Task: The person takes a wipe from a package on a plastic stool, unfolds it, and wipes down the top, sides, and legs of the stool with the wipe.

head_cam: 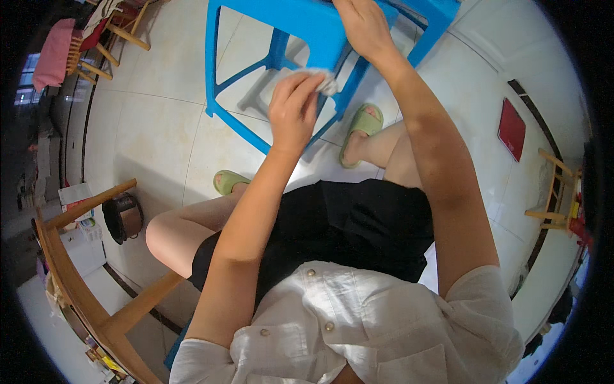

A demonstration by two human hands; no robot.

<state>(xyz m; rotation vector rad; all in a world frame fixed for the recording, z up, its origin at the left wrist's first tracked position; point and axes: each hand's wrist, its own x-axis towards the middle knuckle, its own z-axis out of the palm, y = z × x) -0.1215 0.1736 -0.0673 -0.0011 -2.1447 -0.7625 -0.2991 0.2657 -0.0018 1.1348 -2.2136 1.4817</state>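
A crumpled whitish cloth [328, 82] is pinched between the fingers and thumb of my left hand [293, 108], in front of a blue plastic stool [264, 17]. The stool's open legs and lower crossbars show over the tiled floor. At the top edge of the view, my right hand [364, 29] holds the upper part of the stool; its fingertips are partly cut off by the frame. The cloth hangs close to a stool leg; whether it touches the plastic I cannot tell.
My feet in green slippers [368, 120] flank the stool. A wooden frame [76, 278] and a black and brown round container [123, 218] stand at the left. Wooden chairs [98, 53] are at the upper left. At the right are a red flat object [512, 129] and a small wooden chair [554, 192].
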